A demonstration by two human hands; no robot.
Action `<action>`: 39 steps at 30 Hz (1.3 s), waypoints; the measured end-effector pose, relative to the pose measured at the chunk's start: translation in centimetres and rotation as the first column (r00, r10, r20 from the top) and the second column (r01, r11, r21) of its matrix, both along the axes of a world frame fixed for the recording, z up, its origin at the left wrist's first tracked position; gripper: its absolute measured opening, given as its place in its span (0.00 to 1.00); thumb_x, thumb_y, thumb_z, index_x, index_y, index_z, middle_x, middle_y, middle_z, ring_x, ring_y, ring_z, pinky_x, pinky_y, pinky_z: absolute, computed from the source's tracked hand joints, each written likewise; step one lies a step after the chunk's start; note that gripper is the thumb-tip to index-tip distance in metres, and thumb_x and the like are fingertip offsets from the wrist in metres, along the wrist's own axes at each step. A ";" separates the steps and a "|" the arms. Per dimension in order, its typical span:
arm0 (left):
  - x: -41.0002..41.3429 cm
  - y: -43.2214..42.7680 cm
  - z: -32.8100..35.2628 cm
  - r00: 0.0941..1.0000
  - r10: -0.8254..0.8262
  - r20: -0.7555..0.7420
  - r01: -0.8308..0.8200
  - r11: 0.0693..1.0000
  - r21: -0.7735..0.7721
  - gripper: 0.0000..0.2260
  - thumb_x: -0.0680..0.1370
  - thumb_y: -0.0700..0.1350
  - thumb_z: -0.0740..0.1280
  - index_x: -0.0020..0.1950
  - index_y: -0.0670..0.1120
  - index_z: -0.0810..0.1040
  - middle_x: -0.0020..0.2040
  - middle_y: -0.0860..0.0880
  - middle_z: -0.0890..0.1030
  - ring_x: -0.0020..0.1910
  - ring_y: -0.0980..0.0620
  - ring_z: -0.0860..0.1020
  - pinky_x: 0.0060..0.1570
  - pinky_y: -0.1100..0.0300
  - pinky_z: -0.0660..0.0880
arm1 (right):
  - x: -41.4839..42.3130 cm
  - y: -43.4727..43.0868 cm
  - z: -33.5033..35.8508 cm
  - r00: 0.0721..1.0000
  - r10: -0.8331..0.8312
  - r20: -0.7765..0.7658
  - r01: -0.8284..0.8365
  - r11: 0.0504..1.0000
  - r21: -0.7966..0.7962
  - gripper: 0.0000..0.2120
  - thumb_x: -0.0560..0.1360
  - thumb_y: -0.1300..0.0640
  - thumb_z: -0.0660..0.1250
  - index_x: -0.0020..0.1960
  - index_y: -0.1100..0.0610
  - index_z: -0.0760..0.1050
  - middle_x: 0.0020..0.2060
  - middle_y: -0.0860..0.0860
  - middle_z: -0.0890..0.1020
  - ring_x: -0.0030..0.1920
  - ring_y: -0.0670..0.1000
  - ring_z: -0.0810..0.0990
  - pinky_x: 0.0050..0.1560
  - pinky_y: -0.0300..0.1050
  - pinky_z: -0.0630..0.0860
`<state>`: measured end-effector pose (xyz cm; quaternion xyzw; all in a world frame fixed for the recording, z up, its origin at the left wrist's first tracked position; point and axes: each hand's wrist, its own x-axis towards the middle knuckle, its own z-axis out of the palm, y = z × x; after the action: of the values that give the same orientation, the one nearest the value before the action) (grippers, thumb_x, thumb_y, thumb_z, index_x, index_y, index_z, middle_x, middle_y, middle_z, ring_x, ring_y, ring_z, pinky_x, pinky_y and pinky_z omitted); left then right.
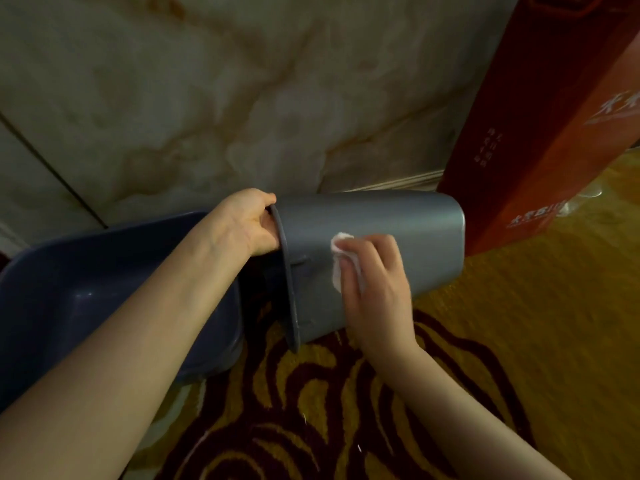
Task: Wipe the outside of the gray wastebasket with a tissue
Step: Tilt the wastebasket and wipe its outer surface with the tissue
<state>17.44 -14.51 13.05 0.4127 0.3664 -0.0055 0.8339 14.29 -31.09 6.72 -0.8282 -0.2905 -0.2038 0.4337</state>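
The gray wastebasket (374, 230) was held on its side, off the carpet (519, 341), its open mouth turned to the left and its closed base pointing right toward a tall red box (540, 116). The rim was gripped by the left hand (249, 225): the fingers were tucked inside the opening, out of sight, and the thumb was wrapped over the upper edge. So that hand was closed on the rim, and the bin's weight was carried there.

On the near side wall, a crumpled white tissue (341, 261) was pressed flat against the plastic by the right hand (375, 282). The fingers were curled over the tissue, with white edges seen poking out above and to the left of the knuckles. Contact was made roughly midway along the wall, nearer the rim than the base. A small raised ridge could be made out on the wall just left of the tissue.

Behind the left forearm, a dark blue tub (86, 299) was seen resting on the floor, its edge just beside the wastebasket's rim; whether the two were touching could not be told. A marbled wall (207, 98) filled the background, and the red box stood against it at the right, its lower corner close to the wastebasket's base.
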 end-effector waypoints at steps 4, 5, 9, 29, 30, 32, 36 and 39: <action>-0.1 -0.7 0.1 1.000 -0.001 0.006 0.001 1.000 0.012 0.18 0.83 0.42 0.49 0.68 0.37 0.67 0.67 0.40 0.72 0.66 0.44 0.71 0.50 0.47 0.68 | 0.2 1.3 0.2 0.984 0.166 -0.067 -0.172 0.980 -0.101 0.18 0.73 0.67 0.66 0.62 0.59 0.73 0.53 0.56 0.75 0.53 0.53 0.75 0.49 0.41 0.76; -0.2 -0.8 0.2 1.000 0.005 0.008 -0.005 1.000 0.014 0.18 0.82 0.42 0.49 0.68 0.37 0.67 0.67 0.40 0.72 0.66 0.43 0.72 0.50 0.48 0.68 | 0.4 1.3 0.2 0.975 0.209 -0.080 -0.218 0.967 -0.130 0.19 0.73 0.68 0.67 0.63 0.58 0.73 0.54 0.56 0.74 0.54 0.52 0.74 0.51 0.40 0.75; -0.2 -0.7 0.2 1.000 0.014 0.005 -0.014 1.000 0.012 0.17 0.82 0.42 0.49 0.68 0.37 0.67 0.67 0.39 0.73 0.65 0.43 0.72 0.50 0.49 0.69 | 1.6 1.0 0.5 0.948 0.305 -0.088 -0.316 0.934 -0.168 0.20 0.71 0.69 0.68 0.60 0.57 0.74 0.54 0.54 0.75 0.54 0.49 0.73 0.52 0.33 0.69; 0.1 -0.2 0.1 1.000 0.010 0.007 -0.010 1.000 -0.002 0.16 0.82 0.42 0.49 0.65 0.37 0.70 0.67 0.40 0.72 0.66 0.42 0.71 0.49 0.46 0.68 | 2.0 -0.2 0.5 0.997 -0.061 0.046 0.060 0.998 0.026 0.08 0.72 0.67 0.68 0.51 0.61 0.76 0.47 0.56 0.75 0.44 0.45 0.72 0.38 0.30 0.69; 0.1 -0.2 0.1 1.000 0.004 0.005 -0.004 1.000 0.001 0.16 0.82 0.42 0.49 0.59 0.37 0.73 0.67 0.40 0.72 0.66 0.42 0.71 0.48 0.46 0.68 | 1.6 0.5 0.4 0.998 -0.026 0.059 0.023 0.999 0.045 0.09 0.72 0.66 0.67 0.52 0.60 0.76 0.48 0.55 0.75 0.45 0.43 0.70 0.40 0.30 0.70; 0.1 -0.3 0.1 1.000 -0.009 0.006 0.009 1.000 0.000 0.15 0.82 0.42 0.49 0.46 0.37 0.72 0.67 0.40 0.73 0.65 0.43 0.72 0.48 0.47 0.68 | 1.0 1.6 -0.4 0.992 0.089 0.089 -0.087 0.996 -0.024 0.10 0.73 0.66 0.67 0.54 0.60 0.76 0.49 0.56 0.74 0.47 0.47 0.72 0.44 0.33 0.72; 0.2 -0.3 0.0 1.000 -0.007 0.007 0.007 1.000 -0.007 0.15 0.82 0.42 0.50 0.42 0.38 0.71 0.67 0.41 0.73 0.65 0.44 0.72 0.48 0.47 0.69 | 2.1 0.6 -2.4 0.989 0.143 0.034 -0.140 0.988 -0.072 0.11 0.73 0.66 0.65 0.56 0.62 0.76 0.50 0.57 0.74 0.51 0.51 0.73 0.49 0.42 0.74; 0.4 0.0 0.1 1.000 0.002 0.015 -0.002 1.000 -0.007 0.14 0.82 0.42 0.50 0.50 0.39 0.73 0.67 0.41 0.73 0.65 0.43 0.72 0.49 0.46 0.68 | 4.5 -1.8 -3.1 0.997 -0.078 0.021 0.078 0.997 0.005 0.11 0.73 0.69 0.65 0.55 0.62 0.76 0.50 0.59 0.74 0.50 0.50 0.72 0.49 0.44 0.74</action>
<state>17.80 -14.51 13.14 0.4094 0.3606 -0.0029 0.8381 18.78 -32.89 3.62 -0.8357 -0.2621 -0.2300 0.4242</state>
